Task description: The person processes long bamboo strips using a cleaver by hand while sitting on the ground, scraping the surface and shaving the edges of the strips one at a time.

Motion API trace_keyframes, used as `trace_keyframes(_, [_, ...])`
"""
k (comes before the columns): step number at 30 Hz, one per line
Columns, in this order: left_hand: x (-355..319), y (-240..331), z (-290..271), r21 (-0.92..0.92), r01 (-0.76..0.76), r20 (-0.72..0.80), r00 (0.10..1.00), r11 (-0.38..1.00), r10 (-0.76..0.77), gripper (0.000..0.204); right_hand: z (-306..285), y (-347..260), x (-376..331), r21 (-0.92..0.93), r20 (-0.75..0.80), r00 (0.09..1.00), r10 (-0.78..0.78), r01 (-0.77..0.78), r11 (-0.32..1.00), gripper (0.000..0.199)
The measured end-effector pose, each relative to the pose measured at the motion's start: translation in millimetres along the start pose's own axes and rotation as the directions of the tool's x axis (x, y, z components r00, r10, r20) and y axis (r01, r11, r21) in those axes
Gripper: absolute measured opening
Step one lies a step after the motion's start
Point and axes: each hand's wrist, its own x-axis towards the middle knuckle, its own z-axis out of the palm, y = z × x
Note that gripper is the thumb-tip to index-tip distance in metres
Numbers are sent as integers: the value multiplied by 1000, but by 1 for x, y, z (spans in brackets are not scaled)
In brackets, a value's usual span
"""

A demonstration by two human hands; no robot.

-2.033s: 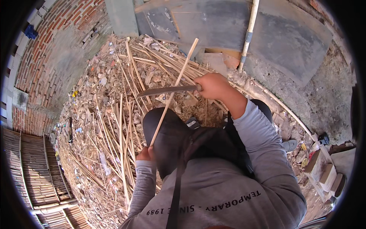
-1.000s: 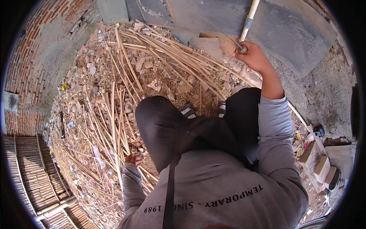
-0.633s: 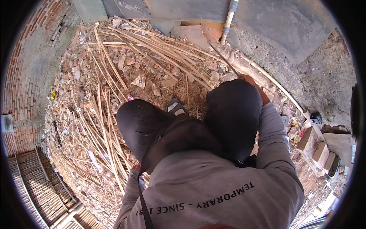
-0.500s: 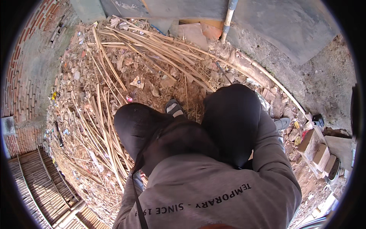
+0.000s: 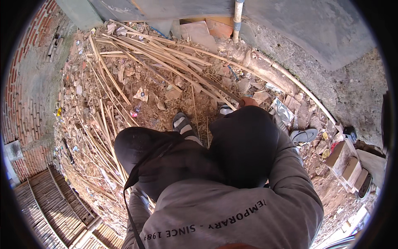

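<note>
Right hand [image 5: 249, 101] peeks out past the far side of the right knee [image 5: 244, 143]. Its fingers look curled tight around the handle of a long knife [image 5: 229, 93], but the knee hides part of the hand. The knife's brown blade points up and to the left, low over the near ends of a heap of long wooden sticks [image 5: 166, 58]. I cannot tell if the blade touches them.

I cannot see the left hand. The left sleeve [image 5: 139, 207] goes down beside the left knee [image 5: 134, 145], so I cannot tell how open that hand is or if it has hold of something.

More thin sticks [image 5: 103, 120] lie on the ground to the left. Bits of stone and dry straw are all around them. One sandal [image 5: 181, 121] is on the left foot, between the knees and the heap. A loose grey sandal [image 5: 304, 135] lies to the right, near a shiny silver wrapper [image 5: 282, 111]. A long pale pipe [image 5: 298, 85] runs along the bottom of the rough wall. On the far left is a brick wall [image 5: 25, 91], with a bamboo panel [image 5: 49, 203] below it.
</note>
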Motion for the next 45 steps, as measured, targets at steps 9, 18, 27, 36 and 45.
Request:
trace_keyframes(9, [-15, 23, 5, 38, -33, -22, 999, 999, 34, 40, -113, -2, 46, -351, -290, 942, 169, -269, 897, 27])
trace_keyframes(18, [-16, 18, 17, 6, -102, -20, 995, 995, 102, 34, -111, -4, 12, -454, -184, 940, 287, -340, 823, 25])
trace_keyframes(27, [2, 41, 38, -76, -311, 14, 950, 947, 313, 28, -167, -12, -63, -224, -388, 920, 49, -146, 964, 16])
trace_keyframes(36, [-91, 246, 51, 31, -959, -352, 252, 280, 901, 16, -272, -144, -170, -378, -461, 849, -257, 74, 923, 17])
trace_keyframes(45, [-267, 310, 21, 559, -719, 14, -490, -413, 872, 55, -284, -287, -235, -423, -332, 797, -504, 352, 835, 16])
